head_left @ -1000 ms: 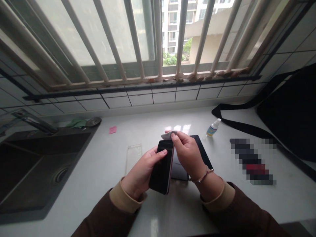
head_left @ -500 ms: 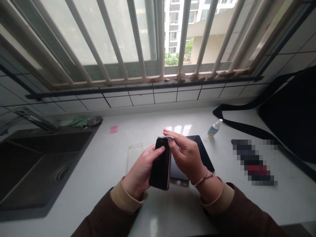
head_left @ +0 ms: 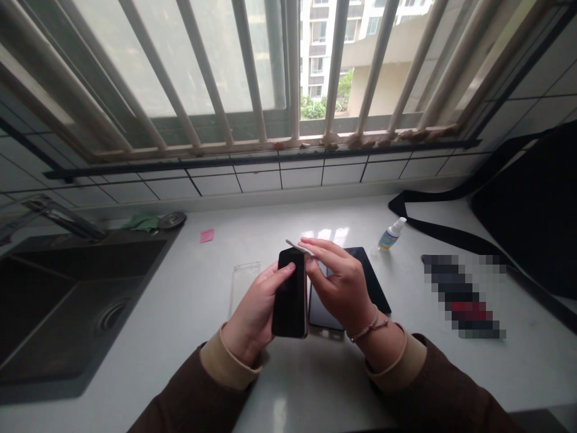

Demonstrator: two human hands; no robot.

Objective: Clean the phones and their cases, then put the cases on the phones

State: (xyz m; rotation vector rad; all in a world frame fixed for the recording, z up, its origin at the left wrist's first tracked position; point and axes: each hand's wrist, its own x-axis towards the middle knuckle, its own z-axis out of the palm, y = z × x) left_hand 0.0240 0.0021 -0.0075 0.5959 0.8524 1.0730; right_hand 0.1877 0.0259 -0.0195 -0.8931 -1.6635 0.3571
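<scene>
A black phone (head_left: 291,294) is gripped upright in my left hand (head_left: 253,314), screen toward me, thumb on its upper left edge. My right hand (head_left: 341,288) presses a small pale wipe (head_left: 298,247) against the phone's top right edge with closed fingers. Both hands hover over the white counter (head_left: 189,313). Under my right hand lies a dark flat tablet (head_left: 367,282). A clear phone case (head_left: 243,282) lies flat just left of my left hand.
A small white spray bottle (head_left: 392,233) lies right of the tablet. A black bag (head_left: 527,210) with a strap fills the right side. A dark sink (head_left: 63,300) and tap are at the left. A pink note (head_left: 207,236) lies behind.
The phone has been turned more upright and face-on to me. My right hand's fingers with the wipe have slid along the phone's top right edge.
</scene>
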